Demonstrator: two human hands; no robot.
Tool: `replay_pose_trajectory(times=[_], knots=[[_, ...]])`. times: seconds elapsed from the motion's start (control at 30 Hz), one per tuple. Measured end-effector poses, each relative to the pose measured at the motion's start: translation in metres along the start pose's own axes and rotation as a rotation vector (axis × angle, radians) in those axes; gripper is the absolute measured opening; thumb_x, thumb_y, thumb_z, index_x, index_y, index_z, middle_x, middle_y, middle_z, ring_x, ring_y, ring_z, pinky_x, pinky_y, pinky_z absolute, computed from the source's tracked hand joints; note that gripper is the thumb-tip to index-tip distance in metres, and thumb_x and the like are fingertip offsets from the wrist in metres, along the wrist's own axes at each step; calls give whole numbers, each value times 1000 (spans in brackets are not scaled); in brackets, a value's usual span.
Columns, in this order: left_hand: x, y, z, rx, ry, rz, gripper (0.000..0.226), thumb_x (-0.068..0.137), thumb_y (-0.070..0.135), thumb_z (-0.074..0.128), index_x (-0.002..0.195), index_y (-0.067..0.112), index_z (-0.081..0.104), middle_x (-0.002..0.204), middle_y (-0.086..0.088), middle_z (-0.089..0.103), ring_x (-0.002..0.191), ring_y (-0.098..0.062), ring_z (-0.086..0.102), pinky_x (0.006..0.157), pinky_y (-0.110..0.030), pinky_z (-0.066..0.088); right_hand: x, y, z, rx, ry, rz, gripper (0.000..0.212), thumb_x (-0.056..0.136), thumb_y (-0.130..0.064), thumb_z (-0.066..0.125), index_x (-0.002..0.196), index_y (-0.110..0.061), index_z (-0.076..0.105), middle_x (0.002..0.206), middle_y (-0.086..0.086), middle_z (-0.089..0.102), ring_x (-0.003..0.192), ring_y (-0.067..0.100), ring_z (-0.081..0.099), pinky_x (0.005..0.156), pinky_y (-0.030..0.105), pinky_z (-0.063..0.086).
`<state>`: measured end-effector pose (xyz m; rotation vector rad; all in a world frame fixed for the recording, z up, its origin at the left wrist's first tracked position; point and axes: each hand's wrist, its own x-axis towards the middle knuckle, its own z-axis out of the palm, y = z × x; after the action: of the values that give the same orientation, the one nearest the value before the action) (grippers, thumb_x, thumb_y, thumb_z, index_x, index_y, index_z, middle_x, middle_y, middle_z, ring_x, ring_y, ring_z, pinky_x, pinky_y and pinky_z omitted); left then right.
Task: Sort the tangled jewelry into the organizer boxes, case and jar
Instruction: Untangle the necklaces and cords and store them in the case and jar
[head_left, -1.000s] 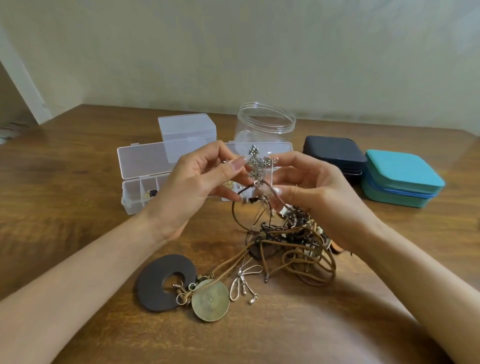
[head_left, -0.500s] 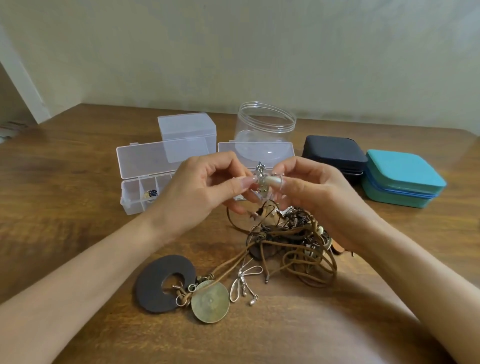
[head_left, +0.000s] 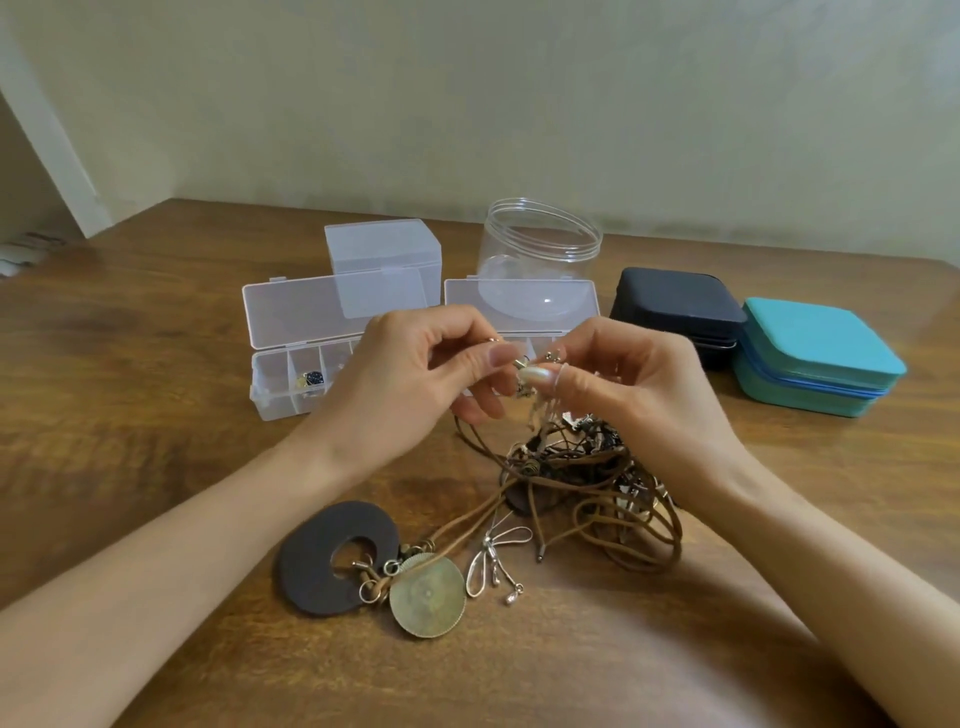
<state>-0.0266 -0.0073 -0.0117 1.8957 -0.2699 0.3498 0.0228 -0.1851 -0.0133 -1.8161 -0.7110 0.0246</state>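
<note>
Brown wood table (head_left: 130, 374) w/ plain pale wall (head_left: 467, 93) behind.

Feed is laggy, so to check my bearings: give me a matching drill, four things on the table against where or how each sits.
Things: 1 jar; 2 teal case; 3 left organizer box; 4 dark ring pendant.
States: A lid up, small pieces inside; B closed, far right; C lying flat, front left; D lidless, at the back.
Pairs: 1-D, 2-B, 3-A, 4-C.
</note>
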Motion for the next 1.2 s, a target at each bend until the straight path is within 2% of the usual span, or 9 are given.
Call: replay_pose_trajectory(times=[0.2, 0.43, 0.57, 0.63, 0.8, 0.9, 0.97, 1.07, 1.2], knots=[[0, 0, -3, 55, 15, 48, 32, 80, 35, 55, 81, 5, 67, 64, -7, 69, 52, -18, 66, 49, -19, 50, 3, -4, -8, -59, -5, 11, 11, 77, -16, 76, 70, -23, 71, 69, -1, 70, 62, 6, 60, 62, 23, 50], [1, -1, -5, 49, 87, 73, 28, 85, 30, 58, 78, 4, 64, 61, -6, 67, 50, -19, 65, 47, -21, 51, 2, -6, -13, -203, -25, -28, 1, 80, -22, 73, 81, -23, 72, 76, -4, 71, 66, 5, 63, 63, 22, 53], [-1, 1, -3, 68, 131, 153, 25, 87, 29, 58, 78, 6, 64, 61, -4, 67, 49, -16, 65, 46, -21, 49, -1, -8, -4, -128, -60, 40, 24, 76, -30, 71, 100, -28, 67, 87, -4, 69, 79, 11, 65, 73, 31, 56], [-3, 1, -1, 112, 135, 216, 24, 89, 28, 59, 77, 7, 63, 60, 0, 66, 50, -13, 65, 46, -19, 49, -2, -6, 4, -113, -106, 66, 31, 75, -27, 74, 105, -25, 63, 91, -2, 69, 79, 9, 65, 73, 30, 56], [-3, 1, -5, 202, 202, 333, 26, 91, 25, 56, 77, 4, 62, 64, -1, 66, 52, -9, 65, 48, -16, 49, -3, -6, 5, 183, -68, 139, 5, 79, -6, 69, 83, -9, 68, 70, 2, 72, 64, 6, 66, 61, 16, 52], [-2, 1, -8, 247, 239, 358, 27, 92, 24, 56, 77, 2, 62, 64, -2, 66, 53, -8, 65, 48, -18, 50, 1, -7, -6, 169, -74, 127, 22, 81, 6, 64, 82, -15, 71, 80, 0, 74, 79, 9, 68, 74, 22, 53], [-2, 0, -9, 254, 254, 365, 27, 92, 24, 56, 77, 1, 62, 64, -3, 66, 52, -9, 64, 48, -20, 51, 2, -8, -11, 113, -25, 61, 35, 66, 5, 51, 79, -20, 72, 90, -2, 73, 93, 12, 64, 81, 29, 49], [-2, 1, -10, 289, 257, 391, 26, 92, 23, 56, 77, 2, 62, 65, -1, 66, 54, -7, 64, 49, -16, 50, 0, -9, -15, 189, 139, -43, 40, 52, -1, 41, 80, -16, 65, 86, -1, 72, 84, 13, 60, 73, 25, 45], [-4, 4, -6, 320, 243, 439, 27, 92, 22, 57, 76, 0, 62, 66, 3, 65, 56, -3, 64, 49, -15, 50, -5, -14, -2, 158, 35, 57, 38, 74, -18, 74, 108, -22, 57, 90, 1, 72, 75, 19, 63, 65, 25, 52]])
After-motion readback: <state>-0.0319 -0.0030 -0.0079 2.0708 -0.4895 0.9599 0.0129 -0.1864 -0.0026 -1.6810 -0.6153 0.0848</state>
